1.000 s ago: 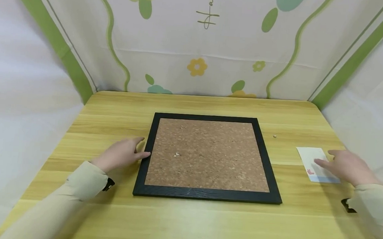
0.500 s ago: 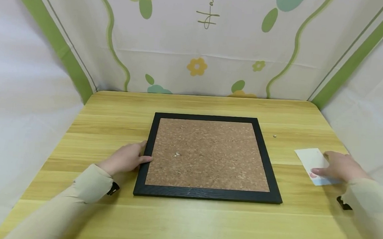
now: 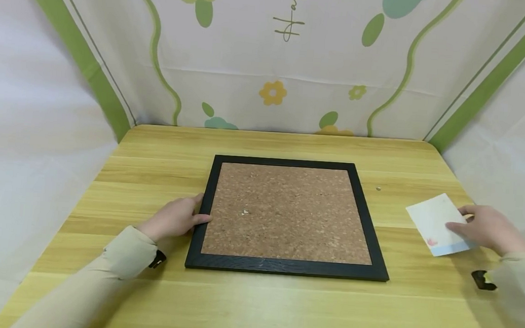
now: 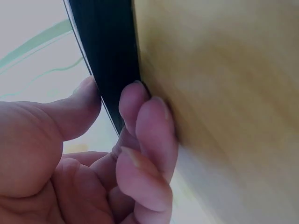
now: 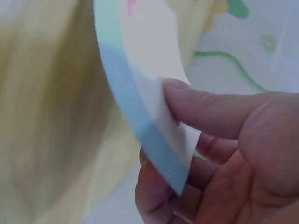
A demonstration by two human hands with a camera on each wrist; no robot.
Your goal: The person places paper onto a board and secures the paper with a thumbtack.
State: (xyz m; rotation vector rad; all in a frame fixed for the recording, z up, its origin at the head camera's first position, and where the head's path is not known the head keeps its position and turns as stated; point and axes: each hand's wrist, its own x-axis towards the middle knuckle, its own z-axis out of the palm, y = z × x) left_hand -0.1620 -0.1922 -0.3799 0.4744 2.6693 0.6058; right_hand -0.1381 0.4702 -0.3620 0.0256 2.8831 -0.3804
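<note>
A cork board (image 3: 288,211) with a black frame lies flat on the wooden table. My left hand (image 3: 174,220) grips the left side of that frame, thumb on top and fingers at the outer edge. In the left wrist view the black frame edge (image 4: 105,42) runs between the thumb and curled fingers (image 4: 154,130). Over at the right, my right hand (image 3: 491,228) pinches a white paper card (image 3: 436,222) with a blue strip and a small pink print. The right wrist view has the card (image 5: 154,65) bent, thumb on its face and fingers behind.
A tiny pushpin-like object (image 3: 378,189) lies on the table (image 3: 279,312) right of the board. Small pale marks (image 3: 245,212) show on the cork. A printed cloth (image 3: 233,55) stands behind the table, and white cloth walls flank both sides.
My left hand has closed in on the frame's left edge and taken hold of it. My right hand has gripped the card, which is now turned and tilted up.
</note>
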